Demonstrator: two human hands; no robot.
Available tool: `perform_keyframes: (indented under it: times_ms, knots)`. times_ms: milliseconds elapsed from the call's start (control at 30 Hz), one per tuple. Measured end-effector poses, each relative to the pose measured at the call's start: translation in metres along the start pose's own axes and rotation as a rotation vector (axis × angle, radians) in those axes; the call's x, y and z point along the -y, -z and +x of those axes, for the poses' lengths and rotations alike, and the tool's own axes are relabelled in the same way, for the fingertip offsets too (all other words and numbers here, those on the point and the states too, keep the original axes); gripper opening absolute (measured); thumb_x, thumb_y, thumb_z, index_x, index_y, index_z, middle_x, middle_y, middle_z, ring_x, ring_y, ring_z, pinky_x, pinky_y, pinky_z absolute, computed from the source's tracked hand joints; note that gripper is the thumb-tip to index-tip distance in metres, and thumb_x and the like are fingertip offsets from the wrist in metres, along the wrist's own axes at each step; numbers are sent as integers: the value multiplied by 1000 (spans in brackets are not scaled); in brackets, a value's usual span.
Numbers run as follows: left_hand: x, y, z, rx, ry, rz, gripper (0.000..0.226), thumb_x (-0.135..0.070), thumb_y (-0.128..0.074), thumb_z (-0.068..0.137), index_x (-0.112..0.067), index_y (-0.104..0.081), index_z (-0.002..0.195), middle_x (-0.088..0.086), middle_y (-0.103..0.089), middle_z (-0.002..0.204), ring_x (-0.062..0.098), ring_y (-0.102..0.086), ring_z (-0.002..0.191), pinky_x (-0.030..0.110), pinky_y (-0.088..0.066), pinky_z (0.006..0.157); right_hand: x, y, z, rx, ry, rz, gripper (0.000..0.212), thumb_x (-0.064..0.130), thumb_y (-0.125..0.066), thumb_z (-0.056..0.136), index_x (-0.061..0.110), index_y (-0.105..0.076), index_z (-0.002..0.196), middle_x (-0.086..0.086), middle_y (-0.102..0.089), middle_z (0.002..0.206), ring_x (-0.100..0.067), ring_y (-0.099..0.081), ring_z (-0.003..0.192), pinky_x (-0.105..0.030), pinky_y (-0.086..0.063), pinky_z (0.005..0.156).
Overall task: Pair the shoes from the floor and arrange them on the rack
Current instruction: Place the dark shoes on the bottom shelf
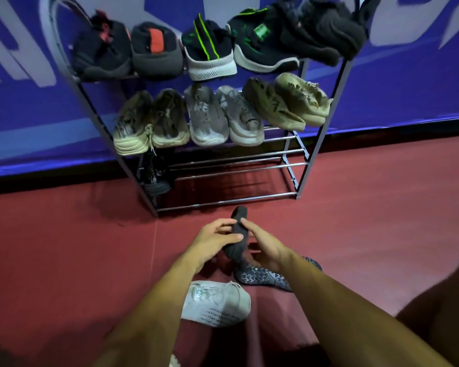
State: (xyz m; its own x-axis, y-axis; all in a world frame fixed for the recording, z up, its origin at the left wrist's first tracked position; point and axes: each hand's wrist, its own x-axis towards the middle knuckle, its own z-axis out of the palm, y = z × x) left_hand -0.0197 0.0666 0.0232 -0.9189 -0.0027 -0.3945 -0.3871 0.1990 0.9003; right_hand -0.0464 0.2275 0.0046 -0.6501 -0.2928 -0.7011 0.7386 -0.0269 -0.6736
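The rack (223, 203) stands on the floor (64, 260) against the wall (408, 88), straight ahead of me. A top row of shoes (210, 49) fills its highest shelf from end to end, and a middle row of shoes (207, 115) fills the shelf below. Lower down, a lone shoe (154, 176) sits at the left end. In front of the rack, my left hand (215, 239) and right hand (265, 247) grip the held shoe (235, 249) between them, above the floor. A second shoe (257, 278) lies on the floor beneath my right wrist. A laced shoe (217, 303) lies nearer me, just left of it.
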Motion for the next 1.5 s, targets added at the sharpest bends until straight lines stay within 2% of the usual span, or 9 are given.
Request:
perform_keyframes:
  times_ms: [200,333,467,600,833,1067,1200,1333,1500]
  knots:
    - [-15,0,-16,-134,-33,-49,26,-3,-67,85,-15,-70,107,3,-71,84,1,-61,64,6,-39,50,-6,5,-18,10,-26,147,39,41,-74,80,11,-66,103,-9,-66,84,-18,-64,69,-29,-54,64]
    - [-6,11,-19,-315,147,-13,17,-8,-65,82,-15,-68,97,4,-65,82,18,-57,74,21,-40,55,-1,-1,-26,25,15,193,65,42,-81,67,8,-65,119,-15,-66,105,-24,-65,80,-31,-56,68]
    - [-6,14,-33,-119,322,-106,10,-27,-59,87,-22,-66,92,-5,-66,88,13,-58,72,21,-29,51,9,-9,-27,25,80,167,58,42,-79,63,9,-66,110,-13,-62,104,-28,-58,92,-40,-48,82]
    - [-12,16,-30,-103,249,-283,11,-18,-56,86,-23,-66,86,-11,-66,74,5,-57,58,22,-27,53,19,-14,-25,45,120,154,31,37,-67,84,13,-66,103,-5,-66,89,-16,-59,78,-28,-48,67]
    - [-13,31,-21,-251,175,-483,11,-19,-51,83,-23,-62,82,-10,-56,65,5,-49,48,26,-26,53,30,-30,-17,113,167,103,21,34,-57,90,17,-65,100,3,-64,85,-10,-55,77,-26,-44,72]
    - [-16,40,-6,-400,150,-419,11,-34,-62,87,-24,-62,86,-5,-67,81,10,-60,70,24,-31,52,35,-19,-8,185,162,91,58,38,-76,62,0,-70,105,-20,-64,102,-32,-58,96,-43,-45,98]
    - [-11,39,-4,-385,302,-501,19,-39,-64,90,-21,-59,89,1,-67,84,12,-61,76,23,-31,53,33,-14,-11,204,151,129,48,35,-65,70,-3,-72,98,-20,-67,94,-27,-66,75,-28,-53,65]
    - [-9,38,1,-259,315,-696,17,-29,-62,93,-15,-59,102,5,-70,91,12,-62,74,23,-28,53,29,-6,-7,198,127,139,85,41,-78,53,-7,-64,121,-26,-59,108,-33,-61,85,-33,-47,69]
    - [-10,36,7,-234,331,-717,12,-26,-61,89,-16,-61,96,4,-67,81,8,-52,58,21,-27,50,29,-7,-21,242,122,280,57,46,-65,76,-3,-70,105,-22,-69,95,-30,-69,73,-29,-52,60]
